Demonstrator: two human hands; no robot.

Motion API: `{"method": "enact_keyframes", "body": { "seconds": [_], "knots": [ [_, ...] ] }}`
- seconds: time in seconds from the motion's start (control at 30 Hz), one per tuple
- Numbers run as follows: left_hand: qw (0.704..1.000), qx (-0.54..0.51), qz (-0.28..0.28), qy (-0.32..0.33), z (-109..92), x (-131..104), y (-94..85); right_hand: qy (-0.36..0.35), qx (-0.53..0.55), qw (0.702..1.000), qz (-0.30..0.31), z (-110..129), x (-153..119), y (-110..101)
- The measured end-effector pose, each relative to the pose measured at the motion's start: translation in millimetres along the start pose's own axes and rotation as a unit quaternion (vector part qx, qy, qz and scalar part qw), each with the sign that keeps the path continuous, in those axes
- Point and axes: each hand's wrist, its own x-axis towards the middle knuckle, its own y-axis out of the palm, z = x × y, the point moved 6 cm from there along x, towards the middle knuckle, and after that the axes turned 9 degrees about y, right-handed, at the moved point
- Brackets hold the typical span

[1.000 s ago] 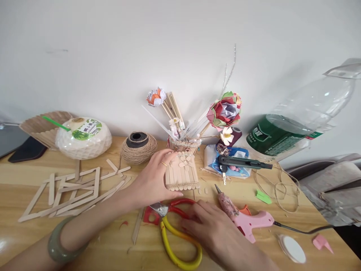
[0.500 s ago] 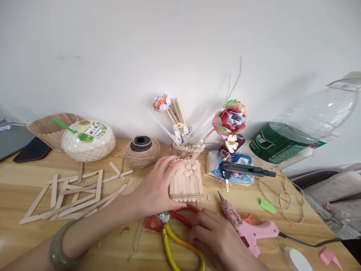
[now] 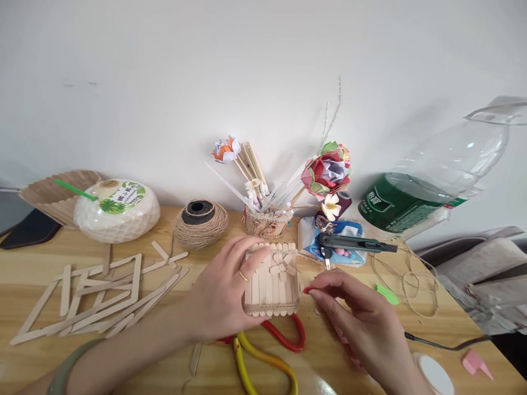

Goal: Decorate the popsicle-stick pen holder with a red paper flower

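My left hand (image 3: 226, 285) grips the left side of a small box made of craft sticks (image 3: 265, 282), its fingers over the top edge and thumb underneath. A flower of small wooden pieces (image 3: 282, 264) sits on the box's front, and twine runs along its lower edge. Right of the box, my right hand (image 3: 354, 307) pinches a small red piece (image 3: 309, 289) between thumb and fingertips. Below the box lie shears with red and yellow handles (image 3: 263, 356), their blades hidden. A pink glue gun (image 3: 357, 362) is mostly covered by my right hand.
Craft sticks (image 3: 94, 296) lie loosely joined at left. Behind stand a twine spool (image 3: 201, 225), a white coconut with a green straw (image 3: 117, 214) and a pot of paper flowers (image 3: 267, 225). A utility knife (image 3: 358, 243) and large plastic bottle (image 3: 407, 203) are at right.
My right hand has left the shears' handles, moved up and right, and now pinches a small red piece. The box in my left hand is slightly nearer and lower in view.
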Motion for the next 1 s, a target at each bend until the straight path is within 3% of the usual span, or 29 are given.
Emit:
{"method": "enact_keyframes", "body": {
  "seconds": [0.13, 0.3, 0.47, 0.6, 0.67, 0.83, 0.9, 1.0],
  "knots": [
    [1.0, -0.002, -0.008, 0.012, -9.3, 2.3, -7.2, -0.012, 0.015, 1.0, -0.023, 4.4, 1.8, -6.1],
    [0.999, 0.012, 0.009, -0.034, -4.0, 4.2, -17.7, -0.011, 0.006, 1.0, -0.022, 6.1, 0.5, -12.1],
    [0.995, 0.069, -0.04, -0.065, 10.4, 4.8, -38.0, -0.014, -0.098, 0.988, 0.122, -14.6, -27.2, 35.0],
    [0.994, 0.075, -0.039, -0.07, 15.7, 5.2, -38.8, -0.153, -0.145, 0.969, 0.126, -25.1, -54.4, 68.1],
    [0.994, 0.077, -0.038, -0.071, 16.7, 5.3, -36.9, -0.167, -0.163, 0.964, 0.125, -28.5, -58.0, 70.3],
    [0.993, 0.086, -0.04, -0.07, 16.8, 4.5, -34.9, -0.126, -0.251, 0.957, 0.065, -17.2, -36.5, 41.0],
    [0.993, 0.088, -0.044, -0.066, 15.9, 4.2, -35.5, -0.071, -0.362, 0.926, 0.084, -17.3, -20.7, 38.2],
    [0.993, 0.091, -0.048, -0.066, 15.3, 3.9, -37.2, -0.03, -0.428, 0.896, 0.109, -15.3, 1.3, 44.5]
  ]
}}
